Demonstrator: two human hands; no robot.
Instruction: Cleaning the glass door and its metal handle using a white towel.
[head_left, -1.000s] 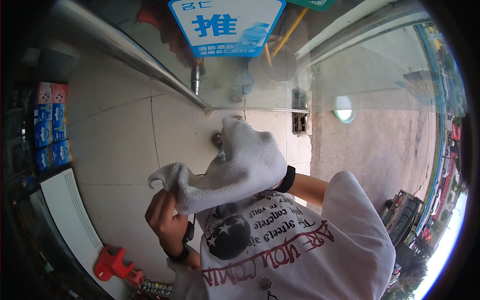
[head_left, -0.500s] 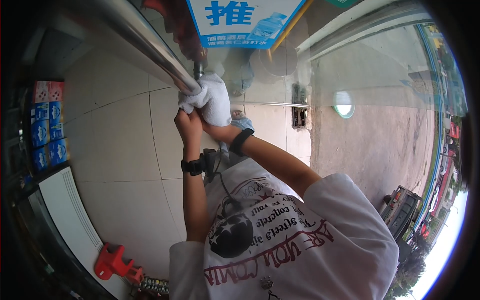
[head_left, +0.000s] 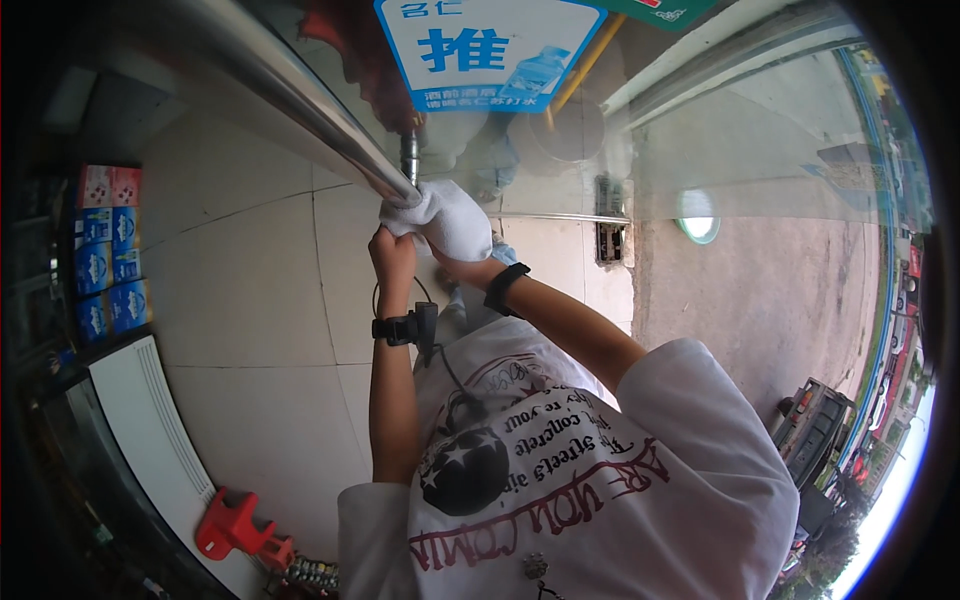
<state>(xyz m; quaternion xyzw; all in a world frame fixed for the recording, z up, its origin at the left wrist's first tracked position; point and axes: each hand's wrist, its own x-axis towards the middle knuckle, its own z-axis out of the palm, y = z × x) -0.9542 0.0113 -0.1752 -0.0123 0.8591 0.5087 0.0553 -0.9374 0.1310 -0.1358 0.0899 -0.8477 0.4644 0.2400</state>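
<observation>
A white cloth [head_left: 458, 222] is wrapped around the lower end of a shiny metal door handle [head_left: 300, 105], a long tube on a glass door. My left hand [head_left: 393, 255] is closed on the cloth's near edge, just below the tube's end. Beside it, my right hand [head_left: 468, 270] grips the cloth from the right, its fingers mostly hidden under the folds. The tube's tip is covered by the cloth.
A blue and white sign [head_left: 490, 55] is on the glass ahead. Stacked blue and red boxes [head_left: 108, 255] stand at the left, above a white panel [head_left: 150, 420]. A red plastic stool [head_left: 232, 525] is at lower left. Outside, right, sits a light round basin [head_left: 697, 216].
My view has shifted slightly, so the handle, sign and boxes appear lower and further right. Both hands stay on the cloth at the handle's end; the cloth's folds look slightly different.
</observation>
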